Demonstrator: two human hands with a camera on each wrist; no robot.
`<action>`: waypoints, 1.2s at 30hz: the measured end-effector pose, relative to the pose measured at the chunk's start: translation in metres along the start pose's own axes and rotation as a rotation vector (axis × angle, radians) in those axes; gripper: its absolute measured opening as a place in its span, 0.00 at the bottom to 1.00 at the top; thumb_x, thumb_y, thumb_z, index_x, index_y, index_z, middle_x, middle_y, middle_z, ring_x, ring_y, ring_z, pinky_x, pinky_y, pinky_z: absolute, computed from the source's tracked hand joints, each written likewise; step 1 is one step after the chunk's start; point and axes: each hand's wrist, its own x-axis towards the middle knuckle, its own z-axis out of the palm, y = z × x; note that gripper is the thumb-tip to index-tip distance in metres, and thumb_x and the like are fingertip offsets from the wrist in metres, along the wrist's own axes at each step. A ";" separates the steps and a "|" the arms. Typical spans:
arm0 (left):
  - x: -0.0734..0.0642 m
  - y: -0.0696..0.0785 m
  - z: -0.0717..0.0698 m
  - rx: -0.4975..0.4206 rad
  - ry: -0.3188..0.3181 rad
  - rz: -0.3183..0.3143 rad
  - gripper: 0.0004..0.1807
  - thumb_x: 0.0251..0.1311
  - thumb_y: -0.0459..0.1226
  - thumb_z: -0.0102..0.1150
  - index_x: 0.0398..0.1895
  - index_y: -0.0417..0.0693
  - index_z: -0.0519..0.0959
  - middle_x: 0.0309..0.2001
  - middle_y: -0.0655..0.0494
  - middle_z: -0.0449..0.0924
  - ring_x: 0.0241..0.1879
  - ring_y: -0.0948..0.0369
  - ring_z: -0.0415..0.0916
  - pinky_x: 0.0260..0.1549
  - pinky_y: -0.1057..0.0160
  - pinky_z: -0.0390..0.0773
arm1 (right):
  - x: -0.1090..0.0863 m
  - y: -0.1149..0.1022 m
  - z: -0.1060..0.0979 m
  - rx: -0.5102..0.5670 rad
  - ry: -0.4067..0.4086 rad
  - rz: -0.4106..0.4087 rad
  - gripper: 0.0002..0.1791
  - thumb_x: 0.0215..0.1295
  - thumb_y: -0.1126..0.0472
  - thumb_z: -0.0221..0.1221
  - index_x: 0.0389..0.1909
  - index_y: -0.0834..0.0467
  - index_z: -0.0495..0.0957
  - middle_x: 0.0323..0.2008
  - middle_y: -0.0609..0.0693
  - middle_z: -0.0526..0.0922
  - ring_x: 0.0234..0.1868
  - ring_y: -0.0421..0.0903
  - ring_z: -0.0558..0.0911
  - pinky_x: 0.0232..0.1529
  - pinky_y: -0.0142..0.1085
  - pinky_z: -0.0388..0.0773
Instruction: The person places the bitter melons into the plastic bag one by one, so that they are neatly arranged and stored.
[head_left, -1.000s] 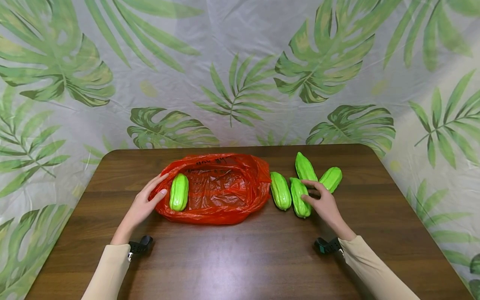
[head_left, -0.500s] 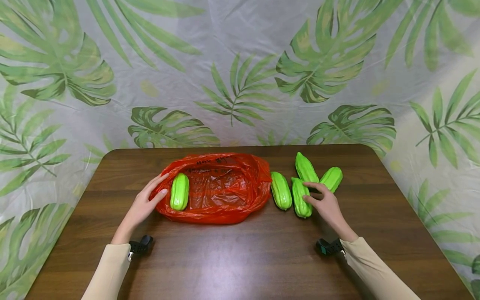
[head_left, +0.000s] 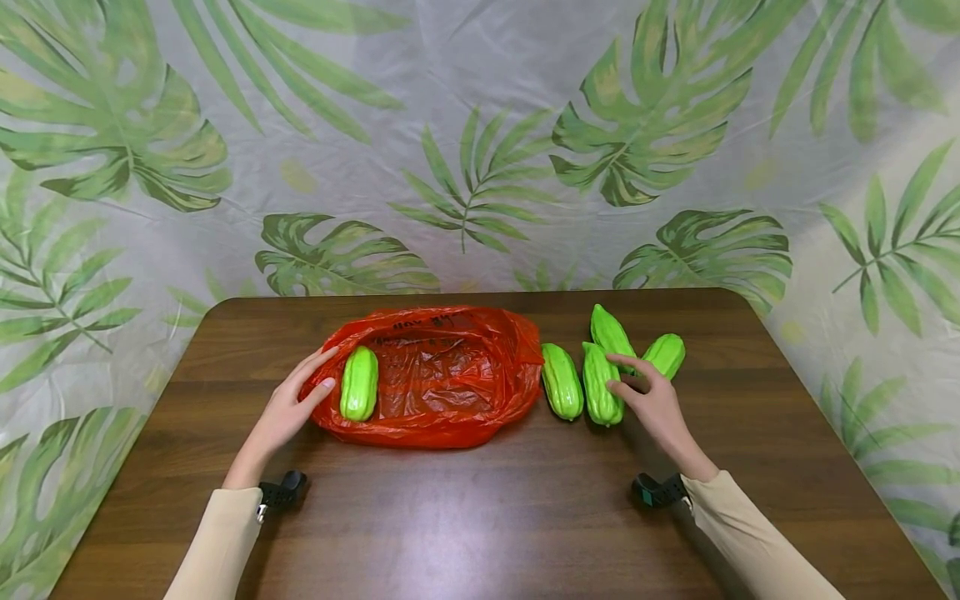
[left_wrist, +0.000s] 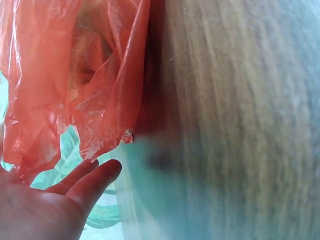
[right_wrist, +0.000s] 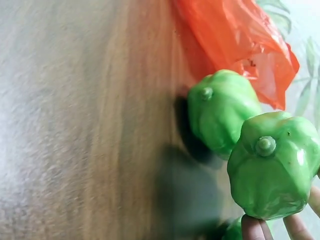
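Note:
A red plastic bag (head_left: 450, 433) lies with its mouth spread wide, and a green ridged gourd (head_left: 359, 383) is inside at its left end. My left hand (head_left: 291, 404) touches the bag's left rim with its fingers fairly straight; the left wrist view shows thumb and finger against the red film (left_wrist: 110, 115). To the right of the bag, my right hand (head_left: 654, 408) holds another gourd (head_left: 602, 387) between thumb and fingers. In the right wrist view this held gourd (right_wrist: 272, 170) appears raised, with a shadow on the wood below. Its far side is hidden.
One gourd (head_left: 562, 382) lies right beside the bag's right edge. Two more gourds, one upright-pointing (head_left: 611, 333) and one slanted (head_left: 665, 355), lie behind the right hand. The brown wooden table (head_left: 450, 525) ends at a leaf-patterned cloth (head_left: 480, 150).
The right hand's grip on its gourd shows a small lift: the gourd has risen slightly and shifted away from me. The left hand and bag look the same.

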 end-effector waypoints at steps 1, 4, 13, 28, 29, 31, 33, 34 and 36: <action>0.000 0.000 0.000 0.000 0.000 0.000 0.27 0.68 0.38 0.54 0.70 0.47 0.65 0.71 0.40 0.54 0.69 0.40 0.49 0.60 0.32 0.50 | 0.001 -0.001 0.000 0.004 0.001 -0.004 0.24 0.69 0.57 0.57 0.64 0.59 0.70 0.66 0.57 0.63 0.61 0.60 0.69 0.47 0.39 0.73; 0.000 0.000 0.000 0.000 0.003 0.004 0.27 0.68 0.38 0.54 0.70 0.48 0.65 0.71 0.40 0.54 0.70 0.41 0.48 0.60 0.32 0.50 | 0.002 -0.004 0.001 0.015 0.000 -0.022 0.24 0.69 0.57 0.57 0.64 0.60 0.70 0.67 0.57 0.63 0.61 0.61 0.69 0.50 0.45 0.73; 0.000 0.001 0.000 0.002 0.007 0.006 0.27 0.68 0.37 0.53 0.70 0.47 0.65 0.71 0.40 0.53 0.70 0.41 0.48 0.61 0.33 0.50 | 0.007 -0.015 0.004 0.049 0.004 -0.060 0.24 0.69 0.58 0.57 0.64 0.60 0.70 0.65 0.57 0.64 0.60 0.62 0.70 0.52 0.52 0.72; 0.000 0.003 -0.001 -0.011 -0.001 -0.005 0.28 0.67 0.36 0.54 0.70 0.47 0.64 0.71 0.39 0.52 0.69 0.40 0.48 0.60 0.32 0.50 | 0.012 -0.042 0.016 0.123 -0.019 -0.090 0.24 0.68 0.60 0.57 0.63 0.60 0.71 0.66 0.57 0.64 0.60 0.59 0.71 0.46 0.36 0.75; 0.000 0.003 -0.001 -0.012 0.000 -0.006 0.28 0.67 0.36 0.54 0.70 0.47 0.64 0.71 0.39 0.52 0.69 0.40 0.48 0.60 0.32 0.50 | 0.012 -0.045 0.017 0.135 -0.023 -0.090 0.24 0.68 0.60 0.57 0.63 0.60 0.70 0.66 0.56 0.63 0.60 0.59 0.70 0.46 0.37 0.75; 0.000 0.004 -0.002 -0.012 0.000 -0.007 0.28 0.67 0.36 0.54 0.70 0.47 0.64 0.71 0.39 0.52 0.69 0.40 0.49 0.60 0.32 0.50 | 0.012 -0.049 0.019 0.156 -0.035 -0.093 0.24 0.68 0.60 0.57 0.64 0.60 0.70 0.67 0.56 0.63 0.61 0.59 0.70 0.49 0.42 0.74; 0.000 0.004 -0.002 -0.009 0.000 -0.012 0.28 0.67 0.36 0.54 0.70 0.47 0.64 0.71 0.39 0.53 0.69 0.40 0.48 0.60 0.32 0.50 | 0.013 -0.053 0.021 0.164 -0.042 -0.100 0.24 0.68 0.60 0.57 0.64 0.60 0.70 0.66 0.56 0.63 0.61 0.59 0.69 0.50 0.45 0.74; 0.000 0.003 -0.002 -0.007 0.000 -0.015 0.28 0.68 0.37 0.54 0.70 0.47 0.64 0.71 0.39 0.53 0.69 0.40 0.48 0.60 0.32 0.50 | 0.013 -0.055 0.023 0.172 -0.046 -0.103 0.24 0.68 0.61 0.57 0.64 0.60 0.70 0.66 0.55 0.63 0.62 0.59 0.69 0.51 0.47 0.73; 0.000 0.003 -0.002 -0.003 0.001 -0.019 0.28 0.68 0.37 0.53 0.70 0.48 0.64 0.71 0.40 0.53 0.70 0.40 0.48 0.60 0.32 0.50 | 0.015 -0.057 0.026 0.183 -0.055 -0.114 0.23 0.68 0.61 0.57 0.63 0.60 0.71 0.66 0.55 0.64 0.62 0.59 0.69 0.53 0.48 0.72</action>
